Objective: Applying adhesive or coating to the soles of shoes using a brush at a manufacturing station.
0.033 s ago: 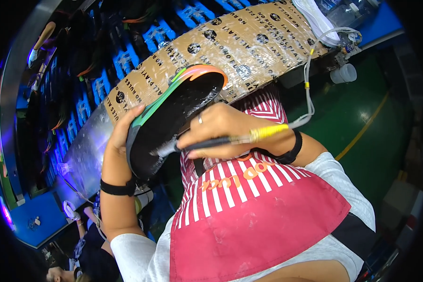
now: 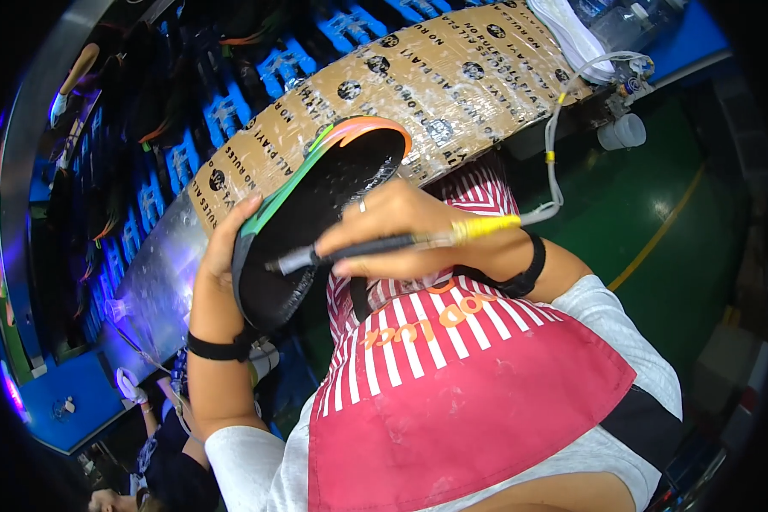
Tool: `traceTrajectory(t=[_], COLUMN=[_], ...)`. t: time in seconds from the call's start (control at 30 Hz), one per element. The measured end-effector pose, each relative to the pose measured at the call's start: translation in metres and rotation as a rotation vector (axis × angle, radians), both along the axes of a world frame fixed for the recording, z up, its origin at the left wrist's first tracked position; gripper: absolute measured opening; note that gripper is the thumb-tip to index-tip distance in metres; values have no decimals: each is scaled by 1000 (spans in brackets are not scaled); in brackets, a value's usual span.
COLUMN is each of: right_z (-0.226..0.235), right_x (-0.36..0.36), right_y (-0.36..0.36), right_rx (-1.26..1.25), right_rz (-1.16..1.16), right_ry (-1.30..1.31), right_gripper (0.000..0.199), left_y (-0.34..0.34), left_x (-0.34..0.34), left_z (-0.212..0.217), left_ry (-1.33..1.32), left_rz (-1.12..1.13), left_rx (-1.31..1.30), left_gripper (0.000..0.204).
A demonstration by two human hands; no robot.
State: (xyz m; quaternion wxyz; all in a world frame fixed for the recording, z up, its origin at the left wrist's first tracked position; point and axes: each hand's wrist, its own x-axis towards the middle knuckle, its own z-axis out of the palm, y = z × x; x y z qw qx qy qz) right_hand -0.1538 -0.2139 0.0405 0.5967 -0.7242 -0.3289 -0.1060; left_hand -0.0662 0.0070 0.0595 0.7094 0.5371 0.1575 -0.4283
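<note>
A shoe sole (image 2: 320, 196) with a black inside and a green and orange outer wall is tilted in front of me. My left hand (image 2: 222, 243) grips its edge at the left, with part of the fingers hidden behind it. In my right hand (image 2: 405, 226) is a brush (image 2: 367, 247) with a dark handle; its pale bristles lie against or just over the sole's black inner face. From the handle's yellow-wrapped end runs a thin whitish hose (image 2: 553, 166). A wet shine shows along the sole's near rim.
Behind the sole is a bench covered with printed brown cardboard (image 2: 418, 81) under film. Beyond it, a conveyor carries blue racks (image 2: 286, 66). White insole-like pieces (image 2: 567, 38), clear bottles (image 2: 627, 26) and a plastic cup (image 2: 621, 132) are at the far right. Another person (image 2: 166, 465) is at lower left.
The brush and my right hand have shifted very slightly left along the sole. The sole stays in my left hand, nearly in place.
</note>
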Motion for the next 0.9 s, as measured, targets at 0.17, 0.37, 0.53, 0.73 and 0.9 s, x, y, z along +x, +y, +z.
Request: traceTrajectory(t=[0.17,0.37,0.53,0.73,0.9], right_z=[-19,-19,-29,-29,-13], right_x=[11,10,15,11,5], right_y=[-7,-16,-20,-19,-16], right_rx=[206,289,306,115,-38], right_rz=[-226,-314,-522,-554,-442], right_ry=[377,547,407,20,-29], right_gripper=[20,17,15,19,18], left_y=[1,-12,-3,-15,-23], left_x=[-29,-47,-45,-54,-55], left_z=[-24,-26,-40,-34,-30], left_ry=[11,-68,-13,-102,-258], left_rz=[132,155,174,295,436], left_rx=[-151,-241,-257,-268,-187], left_gripper=[46,50,49,47,45])
